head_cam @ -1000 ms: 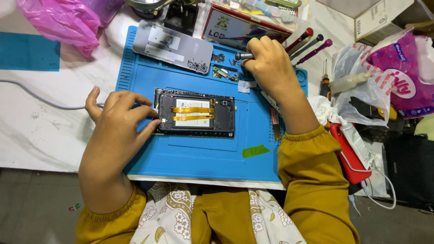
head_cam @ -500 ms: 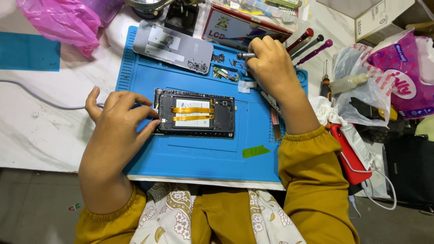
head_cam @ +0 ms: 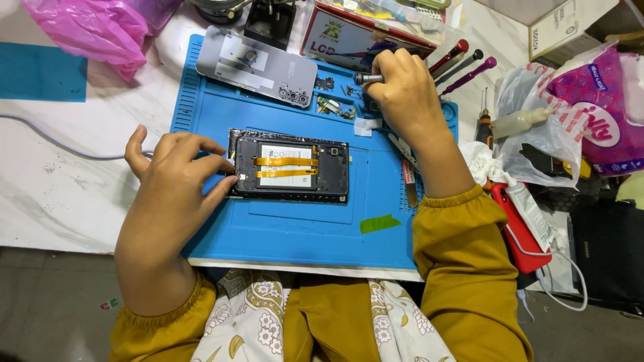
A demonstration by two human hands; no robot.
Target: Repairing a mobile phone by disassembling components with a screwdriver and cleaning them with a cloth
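An opened phone (head_cam: 292, 167) with two orange ribbon cables lies back-up in the middle of the blue work mat (head_cam: 295, 228). My left hand (head_cam: 178, 177) rests on the mat and pinches the phone's left end between thumb and fingers. My right hand (head_cam: 402, 94) is at the mat's far right edge, fingers closed around the handle of a silver-tipped screwdriver (head_cam: 365, 78). The phone's grey back cover (head_cam: 258, 66) lies at the far left of the mat. Small loose parts (head_cam: 333, 106) sit between the cover and my right hand.
A pink plastic bag (head_cam: 94, 30) lies far left. A flat printed box (head_cam: 355, 37) and several screwdrivers (head_cam: 463, 67) sit behind the mat. Clear and pink bags (head_cam: 570, 114), a red item (head_cam: 520, 231) and a white cable (head_cam: 563, 295) crowd the right side.
My right hand has shifted slightly with the screwdriver at the mat's far edge. The left hand and the phone have not moved.
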